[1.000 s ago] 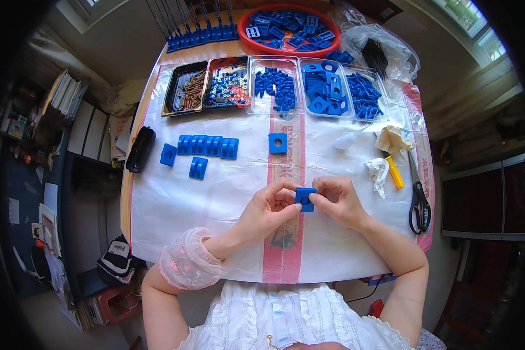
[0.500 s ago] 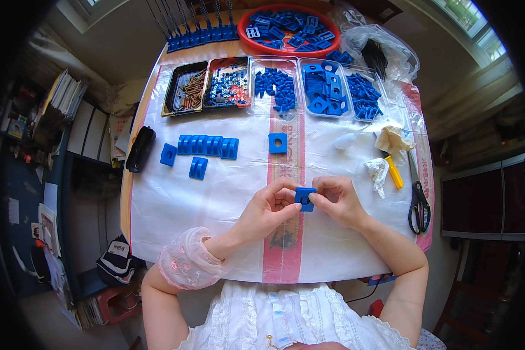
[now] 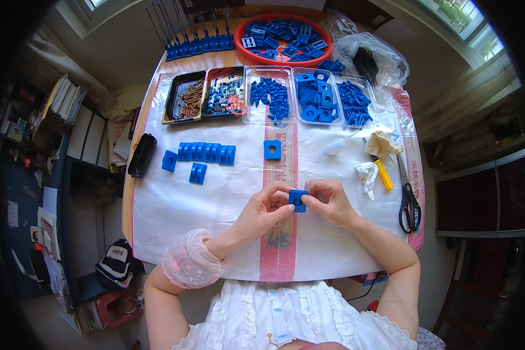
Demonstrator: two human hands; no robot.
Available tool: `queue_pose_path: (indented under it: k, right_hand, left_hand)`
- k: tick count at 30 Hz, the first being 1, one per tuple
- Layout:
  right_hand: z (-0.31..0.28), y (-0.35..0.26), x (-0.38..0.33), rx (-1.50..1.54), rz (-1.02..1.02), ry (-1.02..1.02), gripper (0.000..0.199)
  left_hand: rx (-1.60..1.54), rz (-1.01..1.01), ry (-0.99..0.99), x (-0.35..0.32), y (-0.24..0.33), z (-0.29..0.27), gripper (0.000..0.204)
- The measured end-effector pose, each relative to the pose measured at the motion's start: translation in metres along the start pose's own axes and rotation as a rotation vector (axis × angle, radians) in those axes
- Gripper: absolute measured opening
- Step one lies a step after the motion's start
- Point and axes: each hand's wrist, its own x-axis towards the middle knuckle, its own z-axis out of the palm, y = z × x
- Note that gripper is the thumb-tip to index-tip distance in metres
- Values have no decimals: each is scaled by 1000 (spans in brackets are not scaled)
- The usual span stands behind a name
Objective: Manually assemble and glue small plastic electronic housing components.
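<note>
Round table (image 3: 140,192) draped in a white plastic sheet (image 3: 216,198) with a red printed stripe down the middle. At the far edge, a red basin (image 3: 239,36) heaped with blue plastic parts, then a row of trays (image 3: 262,96): brownish screws, mixed small hardware, and blue pieces in three clear ones. On the sheet to the left, a black case (image 3: 142,154) and a row of blue blocks (image 3: 206,153), with two single blocks close by and another blue square block (image 3: 272,149) alone near the stripe. To the right, scissors (image 3: 409,201), a yellow-handled tool (image 3: 383,174) and crumpled paper (image 3: 367,172). Near the middle, just above the sheet, a small blue block (image 3: 298,200) pinched between both hands: left hand (image 3: 263,209) closed on its left side with thumb and fingertips, right hand (image 3: 328,201) closed on its right side. Block roughly square, no clear long axis, holed face turned up toward the camera. Both hands equally near, block lying straight between the opposing fingertips.
</note>
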Motion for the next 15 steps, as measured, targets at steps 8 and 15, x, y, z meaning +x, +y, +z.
queue_pose_path:
  k: [8, 15]
  right_hand:
    - [0, 3, 0, 13, 5, -2, 20]
    - [0, 1, 1, 17, 7, -14, 20]
  left_hand:
    - [8, -2, 20, 0, -1, 1, 26]
    - [19, 14, 24, -1, -2, 0, 27]
